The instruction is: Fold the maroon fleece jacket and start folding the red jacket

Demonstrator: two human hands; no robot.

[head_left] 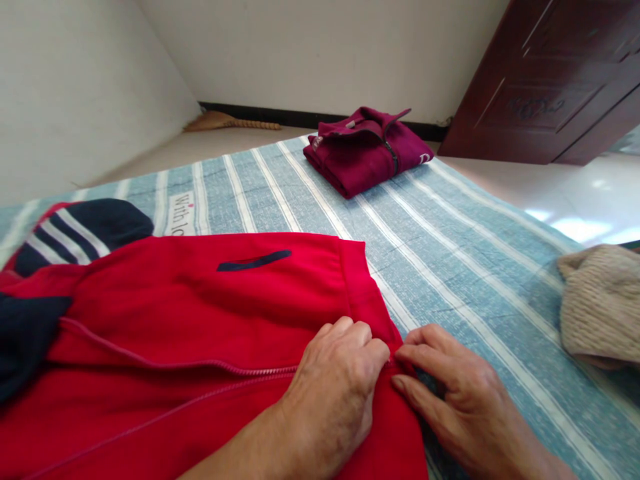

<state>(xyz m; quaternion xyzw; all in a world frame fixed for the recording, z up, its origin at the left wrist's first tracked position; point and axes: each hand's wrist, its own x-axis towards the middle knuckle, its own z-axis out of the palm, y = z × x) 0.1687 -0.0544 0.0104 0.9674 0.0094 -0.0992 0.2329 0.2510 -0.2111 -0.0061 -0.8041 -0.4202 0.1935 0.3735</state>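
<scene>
- Counts: two hands, two zip-front garments, one knitted item, one cover, one broom, one door.
- Task item: red fabric zip-front jacket with dark navy parts (200, 293), spread flat on the blue-and-white striped cloth cover (450, 240), hem toward the right of the view.
- Look: red body, slightly rumpled; one navy slanted pocket trim (254, 261) visible; two navy areas at left, the upper one with three white stripes (83, 231).
- Pinkish-red zip (270, 371): two edges, apart at left, converging at the left hand.
- Left hand (340, 380): curled, knuckles up, on the jacket over the zip near the hem. Fingertips hidden, can't tell what it pinches.
- Right hand (457, 390): fingers bent, thumb and index tips at the hem just beside the left hand; can't tell if cloth is pinched between them.
- Far edge of cover: folded maroon fabric garment with dark zip (365, 167), white lettering.
- Right edge of view: beige ribbed knit item (603, 303), partly cropped.
- Beyond: straw-coloured broom (207, 121) on floor by the wall; dark reddish-brown panelled door (530, 93), upper right.
</scene>
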